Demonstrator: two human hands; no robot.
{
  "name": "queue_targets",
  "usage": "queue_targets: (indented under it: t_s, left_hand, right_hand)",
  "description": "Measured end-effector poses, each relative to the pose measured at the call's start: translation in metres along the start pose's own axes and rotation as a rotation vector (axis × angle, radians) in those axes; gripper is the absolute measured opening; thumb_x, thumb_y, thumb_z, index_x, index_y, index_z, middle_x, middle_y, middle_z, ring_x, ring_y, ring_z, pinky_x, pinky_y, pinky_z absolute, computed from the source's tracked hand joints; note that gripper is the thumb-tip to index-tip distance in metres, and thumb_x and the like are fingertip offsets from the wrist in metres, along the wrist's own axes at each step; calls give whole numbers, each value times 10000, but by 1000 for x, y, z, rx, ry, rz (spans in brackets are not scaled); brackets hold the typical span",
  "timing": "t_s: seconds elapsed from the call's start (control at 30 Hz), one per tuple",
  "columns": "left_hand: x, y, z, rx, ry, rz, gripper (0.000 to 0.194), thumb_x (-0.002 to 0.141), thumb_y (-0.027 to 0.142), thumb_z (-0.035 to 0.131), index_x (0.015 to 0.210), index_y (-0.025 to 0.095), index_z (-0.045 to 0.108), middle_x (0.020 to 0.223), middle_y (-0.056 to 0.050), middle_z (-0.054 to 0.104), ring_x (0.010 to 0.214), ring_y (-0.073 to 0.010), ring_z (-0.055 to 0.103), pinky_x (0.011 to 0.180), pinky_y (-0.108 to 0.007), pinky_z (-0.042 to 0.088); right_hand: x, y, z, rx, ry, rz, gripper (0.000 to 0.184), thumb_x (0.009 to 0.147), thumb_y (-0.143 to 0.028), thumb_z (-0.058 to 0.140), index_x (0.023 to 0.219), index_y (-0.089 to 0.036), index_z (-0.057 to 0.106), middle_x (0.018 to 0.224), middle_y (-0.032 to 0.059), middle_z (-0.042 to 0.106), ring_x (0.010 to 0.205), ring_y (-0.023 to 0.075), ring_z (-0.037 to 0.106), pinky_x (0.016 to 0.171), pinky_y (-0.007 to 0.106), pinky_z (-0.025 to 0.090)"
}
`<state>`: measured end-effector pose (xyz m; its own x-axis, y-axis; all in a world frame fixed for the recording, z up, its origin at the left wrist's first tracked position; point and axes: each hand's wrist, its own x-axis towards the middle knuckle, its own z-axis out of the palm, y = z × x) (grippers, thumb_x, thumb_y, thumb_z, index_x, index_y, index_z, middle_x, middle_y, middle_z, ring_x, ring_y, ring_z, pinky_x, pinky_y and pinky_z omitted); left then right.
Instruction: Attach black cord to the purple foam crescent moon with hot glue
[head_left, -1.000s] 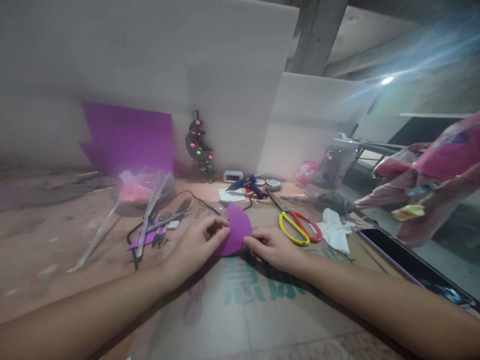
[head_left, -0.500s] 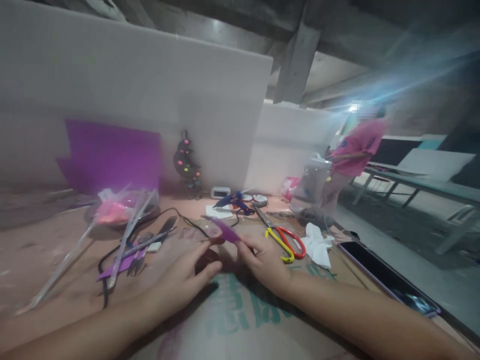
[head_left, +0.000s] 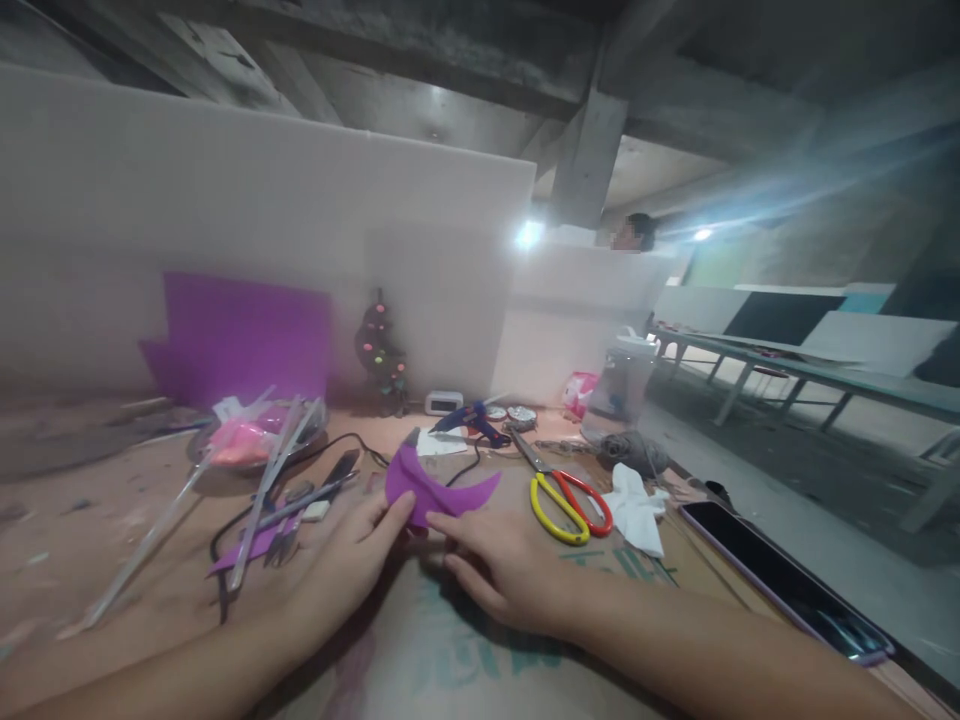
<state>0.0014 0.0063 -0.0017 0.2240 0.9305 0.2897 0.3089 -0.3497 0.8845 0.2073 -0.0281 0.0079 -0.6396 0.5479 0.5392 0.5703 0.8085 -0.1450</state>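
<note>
A purple crescent, thin like craft paper or foam sheet point(head_left: 435, 494), is tilted up above the cardboard, its two points upward. My left hand point(head_left: 379, 530) pinches its left lower part, thumb on the near face; the fingers behind are partly hidden. At the crescent's lower edge, the fingertips of my right hand point(head_left: 510, 565) grip it lightly, the other fingers curling below. To the right lie scissors point(head_left: 570, 508) with one yellow and one red handle. Behind the crescent, a blue glue gun point(head_left: 474, 420) rests by a white paper piece point(head_left: 441, 441).
A dark crescent ornament with coloured dots point(head_left: 379, 350) and a purple sheet point(head_left: 251, 335) lean on the white board. Clear sticks point(head_left: 270, 480) and a pink-filled bag point(head_left: 244, 440) lie left. At right are white tissue point(head_left: 636, 510), grey yarn point(head_left: 634, 452) and a phone point(head_left: 780, 575).
The purple crescent has turned from edge-on to face-on, its points now upward. My left hand has taken hold of it. The view has shifted, and the person in pink is now mostly behind the board.
</note>
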Motion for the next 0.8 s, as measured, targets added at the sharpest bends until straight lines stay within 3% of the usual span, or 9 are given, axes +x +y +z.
queue_targets:
  t_s: [0.13, 0.23, 0.37, 0.53, 0.67, 0.8]
  left_hand:
    - [6, 0, -1, 7, -56, -40, 459, 882, 558, 462, 614, 186, 493, 559, 13, 496, 555, -160, 489, 529, -255, 382]
    - [5, 3, 0, 26, -63, -49, 485, 900, 557, 420, 590, 187, 468, 549, 14, 462, 552, -148, 464, 518, -246, 356]
    - [3, 2, 1, -97, -155, -63, 476, 905, 539, 425, 586, 186, 447, 545, 24, 445, 533, -129, 433, 508, -241, 327]
    - [4, -1, 3, -211, -309, -124, 335, 876, 450, 531, 719, 155, 559, 620, 14, 553, 520, -107, 440, 496, -224, 316]
    - [6, -3, 4, -280, -337, -88, 247, 876, 374, 550, 777, 149, 573, 667, 5, 606, 566, -104, 502, 532, -211, 365]
    - [6, -4, 5, -306, -309, -163, 267, 883, 388, 529, 820, 135, 585, 729, -29, 659, 539, -95, 518, 501, -203, 366]
  right_hand:
    - [-4, -4, -15, -48, 93, -127, 267, 885, -162, 480, 1139, -177, 562, 903, 75, 706, 754, 181, 603, 673, 305, 442]
    - [-3, -3, -34, -134, 124, -191, 173, 866, -137, 487, 1007, -189, 573, 766, 53, 664, 675, 176, 549, 606, 308, 387]
    - [10, 18, -53, -144, 163, 114, 93, 886, -191, 494, 889, -192, 587, 792, 59, 643, 730, 180, 558, 670, 317, 407]
    - [15, 61, -50, -8, 86, 547, 180, 900, -269, 482, 953, -175, 626, 913, 72, 664, 837, 205, 593, 740, 338, 439]
    - [8, 83, -44, 189, 72, 666, 324, 931, -421, 430, 893, -172, 633, 856, 67, 661, 818, 206, 599, 756, 344, 450]
    - [6, 83, -42, 498, 137, 722, 584, 947, -591, 244, 870, -158, 628, 770, 65, 637, 693, 174, 590, 676, 311, 458]
